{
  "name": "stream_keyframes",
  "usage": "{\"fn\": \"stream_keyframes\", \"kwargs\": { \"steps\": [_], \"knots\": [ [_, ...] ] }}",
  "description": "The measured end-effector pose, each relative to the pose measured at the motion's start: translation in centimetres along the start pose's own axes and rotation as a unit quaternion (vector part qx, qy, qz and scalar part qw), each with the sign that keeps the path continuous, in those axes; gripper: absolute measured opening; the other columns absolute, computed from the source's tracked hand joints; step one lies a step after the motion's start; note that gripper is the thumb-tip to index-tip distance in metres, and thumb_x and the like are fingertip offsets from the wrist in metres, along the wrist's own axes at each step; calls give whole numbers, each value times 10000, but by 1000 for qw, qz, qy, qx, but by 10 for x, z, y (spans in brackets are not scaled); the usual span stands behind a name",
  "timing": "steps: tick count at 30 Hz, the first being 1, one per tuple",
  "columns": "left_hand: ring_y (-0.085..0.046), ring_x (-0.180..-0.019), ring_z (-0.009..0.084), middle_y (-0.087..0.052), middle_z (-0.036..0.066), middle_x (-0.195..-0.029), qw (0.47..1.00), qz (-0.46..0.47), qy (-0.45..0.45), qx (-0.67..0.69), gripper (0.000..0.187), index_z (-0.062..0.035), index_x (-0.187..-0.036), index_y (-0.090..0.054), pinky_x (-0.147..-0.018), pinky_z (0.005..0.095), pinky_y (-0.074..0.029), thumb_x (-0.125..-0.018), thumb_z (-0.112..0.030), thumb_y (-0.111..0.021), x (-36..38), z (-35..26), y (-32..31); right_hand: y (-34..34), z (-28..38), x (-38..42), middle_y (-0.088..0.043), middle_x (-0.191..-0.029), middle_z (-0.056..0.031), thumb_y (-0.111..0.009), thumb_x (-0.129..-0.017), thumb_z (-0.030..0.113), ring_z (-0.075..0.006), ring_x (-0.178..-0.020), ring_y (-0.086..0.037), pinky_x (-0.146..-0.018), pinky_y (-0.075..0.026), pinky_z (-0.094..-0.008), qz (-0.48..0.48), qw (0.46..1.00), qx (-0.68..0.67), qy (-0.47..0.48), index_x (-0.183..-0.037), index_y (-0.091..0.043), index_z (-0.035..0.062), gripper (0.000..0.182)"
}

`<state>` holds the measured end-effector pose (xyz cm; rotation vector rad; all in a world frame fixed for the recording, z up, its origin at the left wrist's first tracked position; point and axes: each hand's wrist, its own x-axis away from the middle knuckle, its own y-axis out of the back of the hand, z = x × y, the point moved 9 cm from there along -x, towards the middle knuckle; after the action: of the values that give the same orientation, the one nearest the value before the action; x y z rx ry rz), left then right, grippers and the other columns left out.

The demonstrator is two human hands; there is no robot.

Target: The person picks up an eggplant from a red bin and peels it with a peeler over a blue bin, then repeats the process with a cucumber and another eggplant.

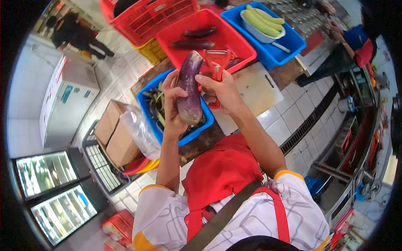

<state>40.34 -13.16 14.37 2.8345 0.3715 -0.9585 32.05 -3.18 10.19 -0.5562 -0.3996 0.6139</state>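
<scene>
A purple eggplant (190, 90) is gripped in my left hand (172, 100), held up at a slant, its skin scuffed with pale patches. My right hand (224, 92) is closed around a red peeler (216, 67), whose metal blade points away from me beside the eggplant's far end. The right thumb reaches toward the eggplant. Below my hands stands a blue bin (147, 109) holding green and dark peelings (157, 104). A red bin (247, 48) beyond holds more eggplants (192, 44).
A white cutting board (259, 90) lies on the table to the right. Behind it, a blue bin (274, 60) holds a white bowl (272, 37) of peeled pale-green vegetables (259, 21). Cardboard boxes (117, 134) stand at left. Other people (77, 35) are at the far left and right.
</scene>
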Motion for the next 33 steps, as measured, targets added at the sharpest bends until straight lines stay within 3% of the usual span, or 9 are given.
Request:
{"fn": "stream_keyframes", "kwargs": {
  "steps": [3, 5, 7, 9, 15, 17, 18, 24, 33],
  "knots": [
    [-328, -1357, 310, -337, 180, -1435, 993, -104, 60, 25, 310, -65, -1028, -577, -1114, 425, -286, -758, -189, -667, 26, -5, 39, -30, -17, -10, -593, -869, -1, -711, -819, 89, -62, -736, -563, -611, -477, -242, 1, 998, 49, 42, -1189, -521, 50, 417],
    [-361, -1346, 260, -330, 161, -1457, 936, -139, 164, 280, 288, -65, -1045, -633, -1095, 392, -328, -829, -252, -598, 42, 8, 54, -47, -26, -10, -601, -931, -33, -718, -811, 93, -96, -818, -574, -702, -481, -260, 1, 992, 107, 67, -1200, -512, 30, 444],
    [-429, -1292, 238, -373, 134, -1423, 948, -109, 131, 269, 371, -90, -1204, -556, -1063, 383, -377, -918, -323, -512, 48, 4, 65, -58, -39, -17, -610, -993, -64, -725, -803, 96, -129, -900, -586, -794, -486, -278, -6, 981, 166, 101, -1211, -502, 9, 473],
    [-502, -1211, 243, -438, 116, -1370, 869, -238, 293, 319, 392, -120, -1313, -422, -999, 390, -442, -954, -266, -485, 85, 50, 78, -83, -43, -16, -607, -1029, -115, -745, -799, 174, -195, -956, -584, -859, -467, -313, 50, 935, 260, 236, -1237, -478, -21, 549],
    [-582, -1067, 359, -468, 175, -1275, 796, -289, 312, 430, 573, -221, -1316, -242, -862, 521, -526, -883, -176, -615, 96, 67, 74, -65, -35, -18, -579, -934, -177, -490, -971, 153, -312, -854, -600, -761, -456, -396, 30, 863, 462, 201, -1186, -543, -23, 284],
    [-584, -1060, 368, -469, 189, -1273, 779, -245, 348, 460, 573, -210, -1326, -254, -845, 525, -535, -873, -175, -603, 95, 75, 69, -66, -24, -14, -588, -913, -108, -527, -966, 158, -173, -809, -575, -704, -471, -297, 53, 830, 502, 235, -1158, -602, 3, 258],
    [-584, -1060, 368, -469, 189, -1273, 778, -250, 348, 461, 573, -210, -1326, -254, -845, 525, -535, -873, -175, -603, 95, 76, 72, -74, -15, -7, -585, -874, -148, -556, -930, 169, -341, -760, -601, -663, -476, -399, 54, 811, 530, 242, -1028, -634, 56, 169],
    [-606, -963, 157, -573, 68, -1159, 840, -167, 448, 256, 410, -87, -1338, -422, -847, 305, -508, -994, -306, -467, 93, 86, 76, -74, -14, 4, -577, -851, -124, -609, -890, 202, -338, -758, -604, -652, -481, -419, 99, 740, 600, 286, -1028, -624, 98, 173],
    [-538, -935, 76, -582, 8, -1062, 856, -130, 489, 105, 526, -42, -1253, -522, -857, 257, -464, -1033, -459, -289, 73, 50, 71, -85, 0, 14, -560, -816, -86, -608, -823, 94, -313, -696, -622, -574, -510, -419, 108, 640, 694, 313, -1023, -592, 139, 205]
  ]
}}
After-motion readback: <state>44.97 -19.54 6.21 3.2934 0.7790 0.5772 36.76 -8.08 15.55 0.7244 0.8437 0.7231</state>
